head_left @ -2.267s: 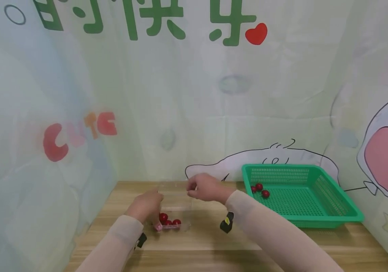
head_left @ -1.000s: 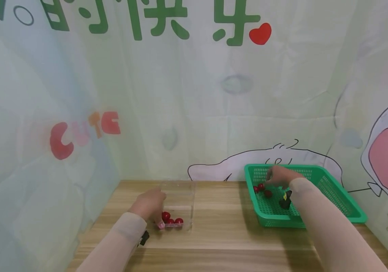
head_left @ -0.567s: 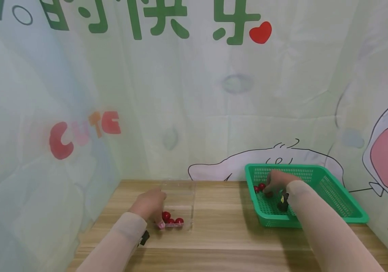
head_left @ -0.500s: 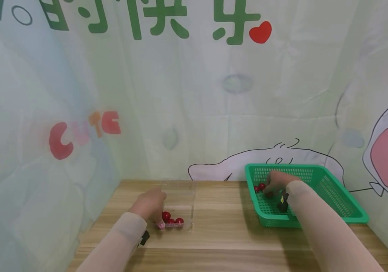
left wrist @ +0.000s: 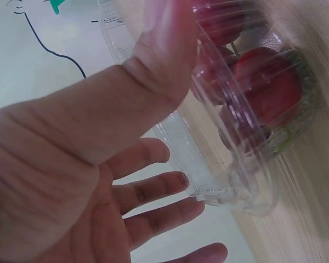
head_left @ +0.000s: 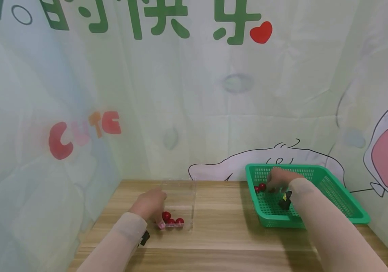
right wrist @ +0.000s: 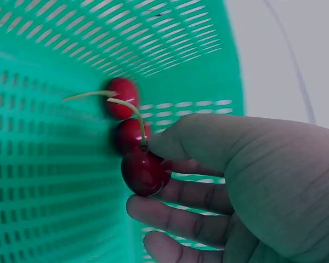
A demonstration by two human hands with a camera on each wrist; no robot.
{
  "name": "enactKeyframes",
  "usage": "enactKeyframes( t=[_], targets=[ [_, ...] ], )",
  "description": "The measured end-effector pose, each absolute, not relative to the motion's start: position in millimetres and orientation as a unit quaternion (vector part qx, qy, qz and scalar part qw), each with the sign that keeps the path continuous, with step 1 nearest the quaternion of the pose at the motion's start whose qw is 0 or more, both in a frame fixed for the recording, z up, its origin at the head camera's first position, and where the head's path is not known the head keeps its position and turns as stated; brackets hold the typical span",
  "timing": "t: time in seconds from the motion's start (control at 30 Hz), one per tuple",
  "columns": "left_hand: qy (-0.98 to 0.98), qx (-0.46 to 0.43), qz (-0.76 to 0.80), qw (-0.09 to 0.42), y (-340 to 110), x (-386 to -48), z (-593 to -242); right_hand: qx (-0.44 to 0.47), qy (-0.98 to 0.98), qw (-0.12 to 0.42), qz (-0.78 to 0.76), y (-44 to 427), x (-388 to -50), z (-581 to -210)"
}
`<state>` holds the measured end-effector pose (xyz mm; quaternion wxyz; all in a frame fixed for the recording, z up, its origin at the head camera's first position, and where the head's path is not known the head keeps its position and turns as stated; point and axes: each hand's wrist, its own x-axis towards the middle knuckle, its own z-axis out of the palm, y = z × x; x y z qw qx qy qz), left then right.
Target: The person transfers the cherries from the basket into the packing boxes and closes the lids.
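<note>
In the right wrist view my right hand (right wrist: 208, 192) pinches a dark red cherry (right wrist: 145, 171) by thumb and fingers, its green stem curving up. Two more cherries (right wrist: 120, 98) lie just beyond it in the green plastic basket (head_left: 275, 218). My left hand (head_left: 148, 206) holds the left side of a clear plastic clamshell box (head_left: 183, 196) with its lid raised. In the left wrist view the thumb (left wrist: 164, 60) lies against the box wall and spread fingers (left wrist: 159, 219) reach the lid side. Several cherries (left wrist: 268, 85) sit inside the box.
A wooden table (head_left: 219, 238) carries the box on the left and the basket on the right. Printed fabric (head_left: 207, 113) hangs behind and along both sides, close to the basket's back and right. A small black camera (head_left: 285, 201) sits under my right wrist.
My right hand moved from the clear box to the basket, reached down, and has risen slightly with a cherry pinched. The left hand stays at the box.
</note>
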<state>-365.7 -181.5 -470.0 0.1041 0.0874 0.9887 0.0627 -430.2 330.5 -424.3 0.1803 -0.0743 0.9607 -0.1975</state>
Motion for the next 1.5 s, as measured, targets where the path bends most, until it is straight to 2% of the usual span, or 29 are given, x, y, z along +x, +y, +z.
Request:
enactKeyframes(
  t=[0.1,0.3,0.6,0.7,0.87,1.17,1.5],
  targets=[
    [0.988,0.075,0.071,0.113,-172,-350,-449,-0.088,0.964,0.166,-0.188,332,-433,-408],
    [0.989,0.078,0.069,0.105,-164,-333,-431,-0.122,0.968,0.115,-0.186,318,-429,-368],
    [0.988,0.079,0.071,0.110,-165,-333,-427,-0.157,0.969,0.058,-0.180,248,-414,-348],
    [0.988,0.081,0.072,0.109,-165,-335,-429,-0.175,0.967,0.052,-0.181,219,-411,-352],
    [0.988,0.078,0.083,0.106,-166,-334,-430,-0.261,0.946,0.042,-0.189,172,-403,-365],
    [0.988,0.080,0.084,0.104,-169,-333,-429,-0.361,0.914,0.045,-0.177,92,-384,-408],
    [0.988,0.092,0.070,0.099,-170,-335,-429,-0.424,0.900,0.026,-0.101,39,-368,-441]
  ],
)
